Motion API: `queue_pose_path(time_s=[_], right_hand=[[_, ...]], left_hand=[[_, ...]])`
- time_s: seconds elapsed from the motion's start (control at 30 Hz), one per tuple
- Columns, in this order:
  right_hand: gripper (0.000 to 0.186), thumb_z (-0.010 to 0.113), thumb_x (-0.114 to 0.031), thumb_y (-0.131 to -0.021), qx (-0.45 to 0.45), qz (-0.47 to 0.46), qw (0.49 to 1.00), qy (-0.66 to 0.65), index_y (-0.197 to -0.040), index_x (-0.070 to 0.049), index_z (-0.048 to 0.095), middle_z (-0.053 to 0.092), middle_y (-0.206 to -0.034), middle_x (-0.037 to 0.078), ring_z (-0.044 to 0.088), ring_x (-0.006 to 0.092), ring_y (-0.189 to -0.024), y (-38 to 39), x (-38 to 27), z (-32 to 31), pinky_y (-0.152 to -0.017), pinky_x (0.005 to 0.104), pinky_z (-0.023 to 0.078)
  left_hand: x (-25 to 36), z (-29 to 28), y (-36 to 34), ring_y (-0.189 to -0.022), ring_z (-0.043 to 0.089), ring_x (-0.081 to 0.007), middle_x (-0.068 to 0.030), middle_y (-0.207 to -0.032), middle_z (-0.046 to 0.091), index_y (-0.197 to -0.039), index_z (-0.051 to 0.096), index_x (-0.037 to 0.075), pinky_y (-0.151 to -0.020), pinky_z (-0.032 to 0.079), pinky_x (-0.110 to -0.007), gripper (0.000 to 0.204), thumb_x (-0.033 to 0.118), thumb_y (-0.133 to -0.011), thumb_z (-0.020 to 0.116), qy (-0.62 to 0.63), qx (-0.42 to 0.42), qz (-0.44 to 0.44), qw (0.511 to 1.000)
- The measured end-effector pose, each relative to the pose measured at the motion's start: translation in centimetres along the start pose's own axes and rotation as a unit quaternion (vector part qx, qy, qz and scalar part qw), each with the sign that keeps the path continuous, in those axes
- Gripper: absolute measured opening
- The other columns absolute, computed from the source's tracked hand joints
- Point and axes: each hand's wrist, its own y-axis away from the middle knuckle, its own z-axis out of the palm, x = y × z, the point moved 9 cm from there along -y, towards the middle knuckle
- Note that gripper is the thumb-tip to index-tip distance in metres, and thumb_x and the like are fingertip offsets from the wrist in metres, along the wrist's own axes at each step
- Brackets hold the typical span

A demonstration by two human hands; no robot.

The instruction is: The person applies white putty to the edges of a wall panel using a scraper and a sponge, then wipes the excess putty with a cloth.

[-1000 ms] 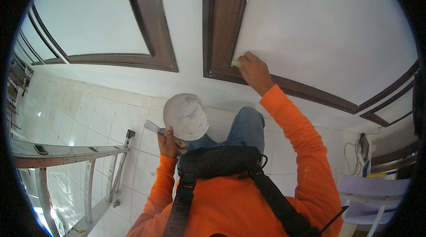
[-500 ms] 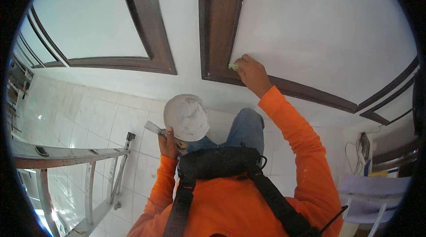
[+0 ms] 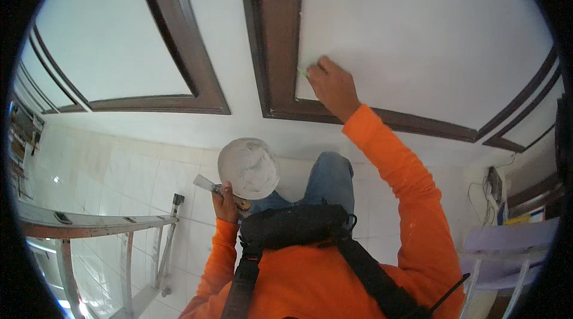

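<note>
Head view: right hand pinches pale-green scrap beside brown frame, apparently smoothing its edge; left hand clamps scraper. Next stroke likely needs light pressure.

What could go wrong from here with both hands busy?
The right grip pinches a small green piece close to the brown molding, so a slip might mark it.

The left grip holds a scraper and seems to support the bowl too; the bowl could tip, dropping white paste on the tiles.

A sidestep left might bump the ladder.
</note>
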Motion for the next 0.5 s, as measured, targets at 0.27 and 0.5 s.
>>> queue_pose_path(time_s=[0.27, 0.5], right_hand=[[0.011, 0.064, -0.013, -0.081, 0.117, 0.06, 0.988, -0.084, -0.086, -0.005, 0.058, 0.052, -0.081, 0.01, 0.058, 0.0291, -0.068, -4.1, 0.7, -8.2, -0.058, 0.0391, 0.049], [0.013, 0.06, -0.014, -0.083, -0.067, 0.108, 0.979, -0.159, -0.092, -0.004, 0.059, 0.055, -0.085, 0.012, 0.059, 0.0324, -0.073, 2.7, 1.5, 0.1, -0.065, 0.0427, 0.049]], left_hand=[[0.3, -0.5, 0.2, -0.073, 0.05, -0.0079, -0.0009, -0.086, 0.054, -0.102, 0.051, 0.001, -0.063, 0.044, -0.025, 0.023, 0.024, -0.098, 0.048, -0.012, 0.001, 0.045, 0.999], [-3.0, -2.8, -0.8, -0.075, 0.053, -0.0079, -0.0011, -0.086, 0.057, -0.096, 0.053, 0.002, -0.066, 0.045, -0.025, 0.023, 0.024, -0.098, 0.05, -0.034, -0.027, -0.009, 0.999]])
